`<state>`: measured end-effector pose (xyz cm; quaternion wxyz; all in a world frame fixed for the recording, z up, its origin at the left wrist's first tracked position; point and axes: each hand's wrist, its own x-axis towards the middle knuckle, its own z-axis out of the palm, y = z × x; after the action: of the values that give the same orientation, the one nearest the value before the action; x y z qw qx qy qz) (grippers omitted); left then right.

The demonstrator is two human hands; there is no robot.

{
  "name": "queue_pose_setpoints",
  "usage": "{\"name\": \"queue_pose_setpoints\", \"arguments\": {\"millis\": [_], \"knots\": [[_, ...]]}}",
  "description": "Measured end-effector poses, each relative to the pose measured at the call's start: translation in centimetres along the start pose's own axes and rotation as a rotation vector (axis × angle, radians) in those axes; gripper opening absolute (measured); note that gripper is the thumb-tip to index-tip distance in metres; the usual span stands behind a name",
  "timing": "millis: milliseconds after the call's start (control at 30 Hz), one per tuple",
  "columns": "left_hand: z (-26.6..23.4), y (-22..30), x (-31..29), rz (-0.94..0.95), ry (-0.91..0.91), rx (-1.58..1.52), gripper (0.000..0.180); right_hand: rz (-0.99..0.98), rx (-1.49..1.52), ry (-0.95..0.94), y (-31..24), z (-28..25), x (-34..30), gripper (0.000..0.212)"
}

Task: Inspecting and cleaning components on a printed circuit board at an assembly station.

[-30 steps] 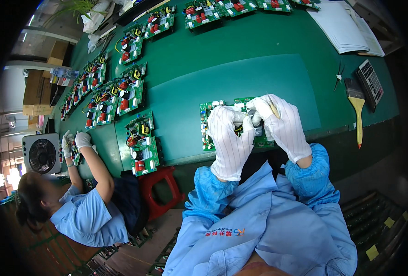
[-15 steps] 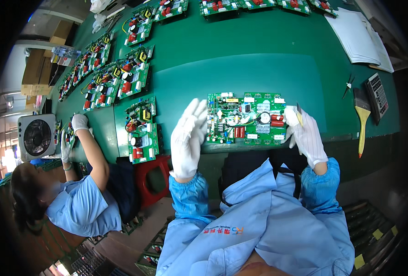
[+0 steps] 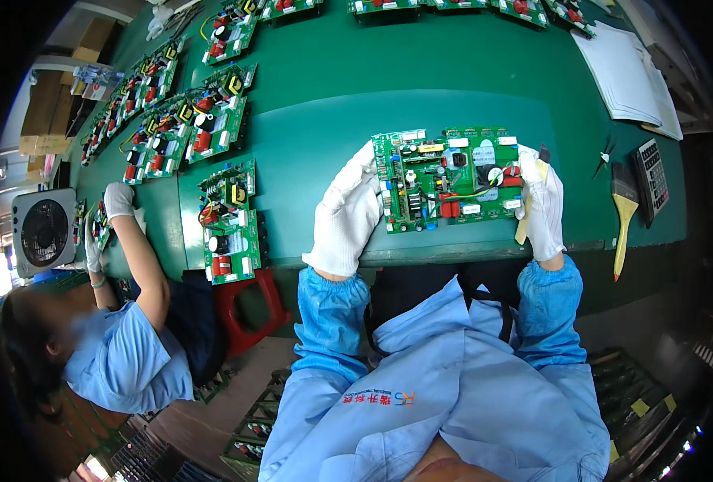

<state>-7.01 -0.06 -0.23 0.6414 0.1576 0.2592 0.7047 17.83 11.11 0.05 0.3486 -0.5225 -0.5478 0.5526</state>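
Observation:
A green circuit board [image 3: 420, 218] with red, black and white parts is held between my two hands, above the near edge of the table. My white-gloved left hand [image 3: 347, 213] is closed on its left edge. My right hand [image 3: 543, 210], gloved too, grips the right edge. A slim tool with a pale yellow handle [image 3: 522, 231] and a dark end also lies in my right hand; its kind is partly hidden by the fingers. Left of my hands, another populated circuit board [image 3: 244, 233] rests on the green table [image 3: 308, 153].
More circuit boards stand in rows at the left and along the far side. To the right are papers [image 3: 625, 76], a yellow-handled brush [image 3: 625, 217], a calculator [image 3: 653, 181] and small cutters [image 3: 604, 157]. A co-worker [image 3: 131, 337] sits at left near a fan [image 3: 44, 233].
The board has risen off the table and tilted, moving slightly right and away from me. My left hand has closed on its left edge; my right hand grips more firmly around the right edge.

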Motion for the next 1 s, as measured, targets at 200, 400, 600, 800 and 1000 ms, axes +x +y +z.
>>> {"name": "queue_pose_setpoints", "arguments": {"millis": [200,400,600,800,1000], "knots": [[0.6,0.0,-0.2,0.029,0.071,0.019,0.061,0.008,-0.075,0.01,-0.2,0.2,-0.1,0.036],[0.5,-0.1,-0.2,0.032,0.113,0.051,0.067,-0.02,-0.044,0.02,0.4,0.1,-0.1,0.035],[0.4,0.0,-0.3,0.019,0.09,0.038,0.068,-0.039,-0.068,0.017,0.6,0.0,-0.1,0.034],[1.1,0.2,-0.5,0.025,0.087,0.051,0.069,-0.08,-0.051,0.056,1.2,-0.1,0.1,0.036],[1.0,0.2,-0.8,0.001,0.092,0.032,0.069,0.002,0.109,0.084,-0.6,0.7,-0.7,0.038]]}}
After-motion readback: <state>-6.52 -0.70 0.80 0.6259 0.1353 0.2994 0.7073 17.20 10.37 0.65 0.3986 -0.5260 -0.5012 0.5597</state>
